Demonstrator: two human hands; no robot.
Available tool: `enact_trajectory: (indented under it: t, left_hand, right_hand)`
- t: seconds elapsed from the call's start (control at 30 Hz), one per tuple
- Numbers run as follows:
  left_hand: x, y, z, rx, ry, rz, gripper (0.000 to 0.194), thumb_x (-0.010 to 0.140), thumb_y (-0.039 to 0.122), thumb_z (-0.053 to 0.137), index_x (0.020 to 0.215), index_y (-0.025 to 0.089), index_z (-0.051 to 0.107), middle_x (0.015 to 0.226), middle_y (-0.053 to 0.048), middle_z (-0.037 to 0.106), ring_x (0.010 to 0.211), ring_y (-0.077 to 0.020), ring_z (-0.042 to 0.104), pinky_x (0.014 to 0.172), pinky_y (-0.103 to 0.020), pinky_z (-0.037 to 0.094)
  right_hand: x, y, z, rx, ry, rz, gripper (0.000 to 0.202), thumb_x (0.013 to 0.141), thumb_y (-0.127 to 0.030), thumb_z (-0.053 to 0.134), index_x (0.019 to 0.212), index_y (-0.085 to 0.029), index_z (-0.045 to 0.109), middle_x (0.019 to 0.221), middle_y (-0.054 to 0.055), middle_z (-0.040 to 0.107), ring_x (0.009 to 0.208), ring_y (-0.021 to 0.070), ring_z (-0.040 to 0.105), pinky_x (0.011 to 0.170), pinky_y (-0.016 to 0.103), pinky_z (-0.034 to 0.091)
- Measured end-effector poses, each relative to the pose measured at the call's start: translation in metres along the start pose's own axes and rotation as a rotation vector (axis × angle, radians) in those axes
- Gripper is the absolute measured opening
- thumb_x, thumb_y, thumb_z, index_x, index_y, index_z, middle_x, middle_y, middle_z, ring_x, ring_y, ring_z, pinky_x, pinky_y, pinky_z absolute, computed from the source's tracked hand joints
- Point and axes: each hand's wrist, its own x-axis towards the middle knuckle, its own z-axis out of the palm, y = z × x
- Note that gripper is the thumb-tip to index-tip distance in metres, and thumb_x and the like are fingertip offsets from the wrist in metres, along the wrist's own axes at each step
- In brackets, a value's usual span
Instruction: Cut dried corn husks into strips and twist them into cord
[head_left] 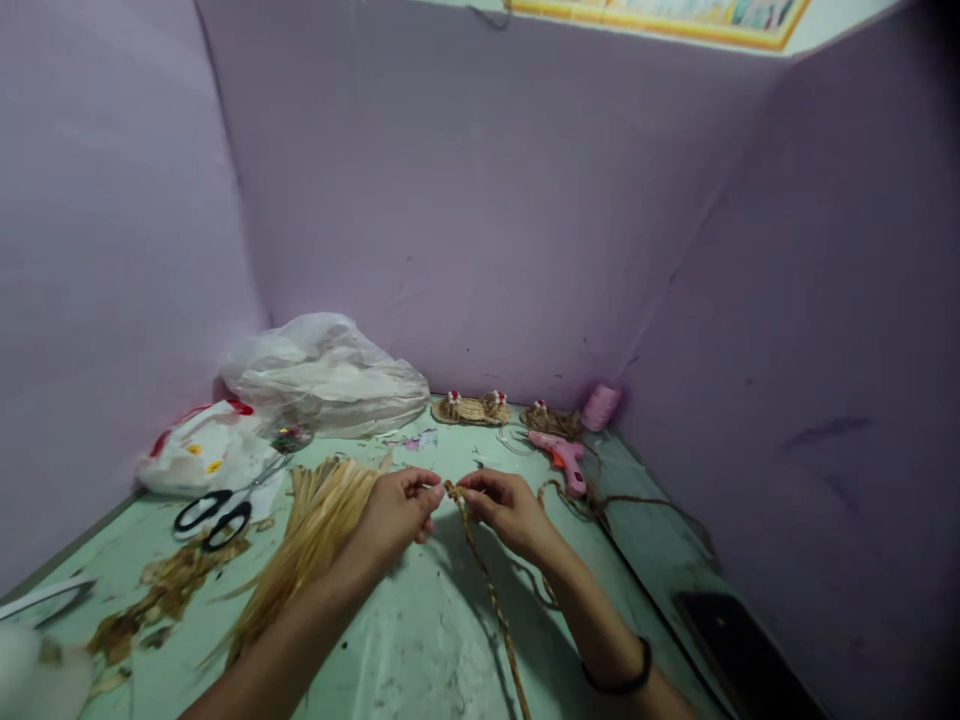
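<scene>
A thin braided cord of tan plant fibre point(491, 590) hangs down toward the front of the table, its upper end bunched in a small curl. My right hand point(511, 508) pinches that curled end between thumb and fingertips; a dark band circles the wrist. Close by on the other side, my left hand point(401, 515) has thumb and forefinger pressed together right beside the curl. Whether a strand lies between those fingertips is too small to make out. Under and beside my left forearm spreads a bundle of dry straw-coloured strips point(315, 530).
Black-handled scissors point(225, 515), dry brown scraps point(169, 590) and a white plastic bag point(330, 375) lie left. At the back are woven straw pieces with red-and-white decorations point(471, 410). A pink glue gun point(561, 460), pink thread spool point(601, 408) and dark phone-like slab point(739, 650) lie right.
</scene>
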Motion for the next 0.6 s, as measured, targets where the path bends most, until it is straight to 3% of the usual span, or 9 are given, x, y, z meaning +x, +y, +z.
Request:
enact_trajectory:
  t: [0.2, 0.37, 0.47, 0.53, 0.6]
  left_hand:
    - [0.003, -0.001, 0.010, -0.088, 0.074, 0.096, 0.042, 0.049, 0.031, 0.069, 0.085, 0.010, 0.061, 0.059, 0.000, 0.058, 0.049, -0.0127, 0.053, 0.045, -0.024, 0.041]
    - [0.003, -0.009, 0.010, -0.029, -0.002, 0.194, 0.029, 0.054, 0.020, 0.062, 0.081, 0.011, 0.064, 0.062, -0.001, 0.062, 0.062, -0.0137, 0.056, 0.061, -0.024, 0.042]
    - [0.006, -0.012, 0.010, -0.095, 0.000, 0.076, 0.042, 0.049, 0.013, 0.060, 0.091, 0.009, 0.059, 0.047, 0.005, 0.053, 0.049, -0.0114, 0.049, 0.052, -0.023, 0.038]
    - [0.006, -0.012, 0.011, -0.208, -0.034, -0.059, 0.052, 0.046, 0.011, 0.062, 0.098, 0.009, 0.054, 0.046, 0.006, 0.053, 0.047, -0.0110, 0.049, 0.051, -0.023, 0.038]
    - [0.004, -0.013, 0.013, -0.307, -0.109, -0.162, 0.050, 0.045, 0.011, 0.062, 0.095, 0.010, 0.053, 0.052, 0.003, 0.057, 0.050, -0.0108, 0.051, 0.053, -0.022, 0.039]
  right_hand:
    - [-0.010, -0.011, 0.014, -0.090, 0.168, -0.081, 0.019, 0.078, -0.023, 0.050, 0.090, -0.016, 0.063, 0.074, 0.004, 0.063, 0.055, 0.0117, 0.054, 0.055, 0.025, 0.045]
    - [-0.018, -0.013, 0.025, -0.183, 0.178, -0.284, 0.046, 0.073, -0.009, 0.047, 0.119, -0.016, 0.051, 0.101, 0.010, 0.061, 0.080, 0.0158, 0.058, 0.070, 0.028, 0.047]
    - [-0.020, -0.012, 0.030, -0.263, 0.125, -0.343, 0.045, 0.070, -0.005, 0.045, 0.112, -0.017, 0.057, 0.090, 0.008, 0.061, 0.079, 0.0159, 0.056, 0.070, 0.028, 0.045]
    - [-0.021, -0.011, 0.031, -0.278, 0.137, -0.303, 0.037, 0.067, -0.005, 0.047, 0.099, -0.017, 0.060, 0.081, 0.005, 0.059, 0.071, 0.0144, 0.053, 0.063, 0.026, 0.043]
    - [-0.020, -0.009, 0.032, -0.245, 0.164, -0.219, 0.027, 0.063, -0.006, 0.048, 0.086, -0.017, 0.057, 0.073, 0.001, 0.057, 0.063, 0.0122, 0.049, 0.055, 0.023, 0.038]
